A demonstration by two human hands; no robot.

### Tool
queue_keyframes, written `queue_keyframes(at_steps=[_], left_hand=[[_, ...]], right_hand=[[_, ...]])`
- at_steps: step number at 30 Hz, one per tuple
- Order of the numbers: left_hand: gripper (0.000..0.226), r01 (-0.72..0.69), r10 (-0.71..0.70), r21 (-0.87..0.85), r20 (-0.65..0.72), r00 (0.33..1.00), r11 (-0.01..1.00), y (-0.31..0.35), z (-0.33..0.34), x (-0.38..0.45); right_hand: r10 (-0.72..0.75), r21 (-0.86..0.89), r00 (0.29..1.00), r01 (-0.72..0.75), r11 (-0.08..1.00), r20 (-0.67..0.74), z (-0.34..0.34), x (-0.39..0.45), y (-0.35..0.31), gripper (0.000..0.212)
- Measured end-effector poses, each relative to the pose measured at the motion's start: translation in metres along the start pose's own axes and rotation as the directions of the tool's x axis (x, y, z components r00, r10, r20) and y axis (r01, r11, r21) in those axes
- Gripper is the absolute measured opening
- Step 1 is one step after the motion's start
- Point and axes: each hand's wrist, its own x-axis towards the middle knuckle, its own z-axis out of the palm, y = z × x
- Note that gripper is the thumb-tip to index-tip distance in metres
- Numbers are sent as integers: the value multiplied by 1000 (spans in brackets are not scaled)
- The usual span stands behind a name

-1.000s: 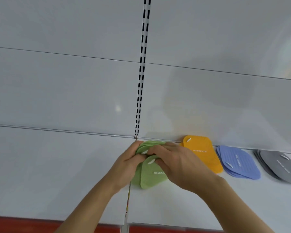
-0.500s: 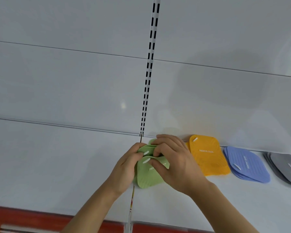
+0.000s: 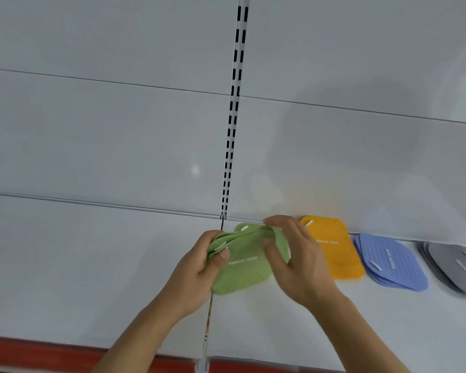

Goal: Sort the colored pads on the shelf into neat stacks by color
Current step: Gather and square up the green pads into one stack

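- Head view: a white shelf (image 3: pixel 92 265) runs across the lower part, with a white back panel (image 3: pixel 105 135) rising behind it and a slotted upright (image 3: pixel 233 117) down the middle of that panel.
- The green pads (image 3: pixel 242 270) sit on the shelf near its back edge, right by the foot of the upright; several lie bunched and uneven, and the top one reads "REMOVE ODOR".
- The left hand (image 3: pixel 199 267) holds the left side of the green pads, thumb on top near a white slot, fingers curled round the edge.
- The right hand (image 3: pixel 293 259) holds their right side, fingers curled over the far edge and thumb pressed on the top pad.
- The orange pads (image 3: pixel 334 249) lie just right of the green ones, against the back edge, partly hidden by the right hand.
- The blue pads (image 3: pixel 393 265) come next to the right, a slightly fanned stack just beside the orange.
- The grey pads (image 3: pixel 455 267) lie farthest right, also fanned, cut off by the frame edge.
- A red strip (image 3: pixel 51 354) runs along the shelf's front edge at the bottom.
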Motion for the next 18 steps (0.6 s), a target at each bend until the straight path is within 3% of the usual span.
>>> queue_keyframes(at_steps=[2, 4, 6, 9, 18], left_hand=[[23, 3, -3, -1, -46, 999, 1000, -2, -5, 0], [24, 21, -23, -28, -68, 997, 999, -5, -12, 0], [33, 30, -34, -42, -82, 996, 999, -7, -19, 0], [36, 36, -43, -72, -104, 994, 997, -8, -30, -2], [29, 59, -73, -89, -156, 985, 994, -10, -53, -14]], right_hand=[[113, -207, 994, -110, 972, 2, 1, 6, 22, 29], [193, -363, 968, -123, 924, 163, 10, 15, 37, 38], [251, -424, 905, -89, 901, 343, 19, 27, 45, 53], [376, -512, 785, -89, 854, 492, 32, 49, 54, 76], [454, -600, 635, 19, 799, 625, 32, 97, 66, 94]])
